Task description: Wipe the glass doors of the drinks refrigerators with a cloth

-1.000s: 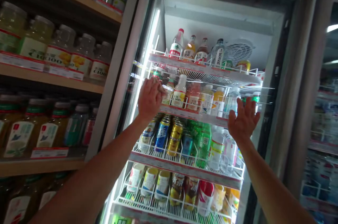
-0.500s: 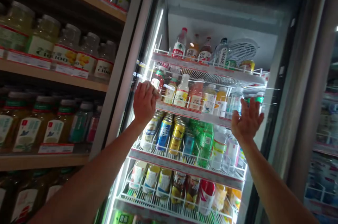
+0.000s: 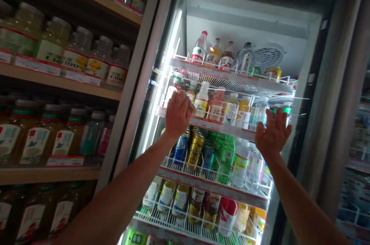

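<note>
My left hand (image 3: 178, 116) is raised before the second shelf of a lit drinks fridge, its fingers bunched round what looks like a pale cloth (image 3: 189, 101), mostly hidden and blurred. Behind it are a red-labelled bottle (image 3: 171, 88) and a white-capped bottle (image 3: 201, 99). On the other side, my right hand (image 3: 272, 133) is held up with fingers apart and nothing in it, in front of clear bottles (image 3: 260, 110). Faint streaks and reflections suggest a glass pane before the shelves. Whether either palm touches it I cannot tell.
Wooden shelves (image 3: 58, 173) with rows of juice bottles stand on the left. A thick metal door edge (image 3: 337, 98) rises at the right, with another drinks cabinet (image 3: 358, 152) beyond. Lower fridge shelves hold cans (image 3: 195, 148), green bottles (image 3: 226, 156) and cups (image 3: 227, 214).
My left hand has moved right across the front of the second shelf, now covering part of its bottles. My right hand stays at nearly the same place. The view has shifted slightly.
</note>
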